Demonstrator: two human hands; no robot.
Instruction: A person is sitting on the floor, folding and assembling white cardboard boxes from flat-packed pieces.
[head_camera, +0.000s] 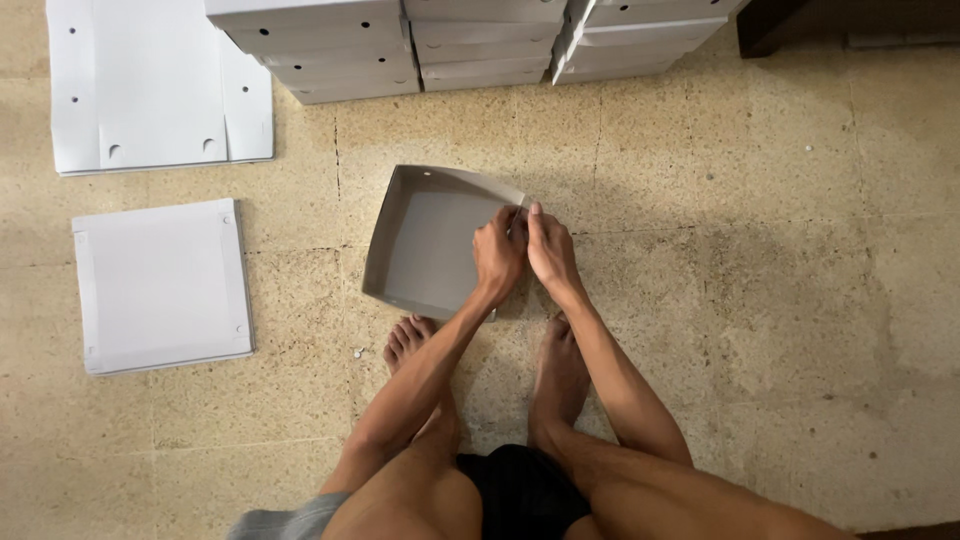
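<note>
- A stack of flat white cardboard sheets (160, 285) lies on the speckled stone floor (780, 300), well to the left of the hands; a second pile of punched flat blanks (150, 85) lies beyond it, at the upper left.
- Rows of finished white boxes (470, 40) are stacked along the top edge, apart from the work.
- Nothing lies between the hands and the grey box tray (425, 240), which sits on the floor just ahead of the bare feet.
- The left hand (498, 252) is closed, pinching the tray's right wall near the far corner.
- The right hand (548, 250) presses against the same corner from outside, fingers bent on the flap, touching the left hand.
- Both forearms reach forward between the knees.
</note>
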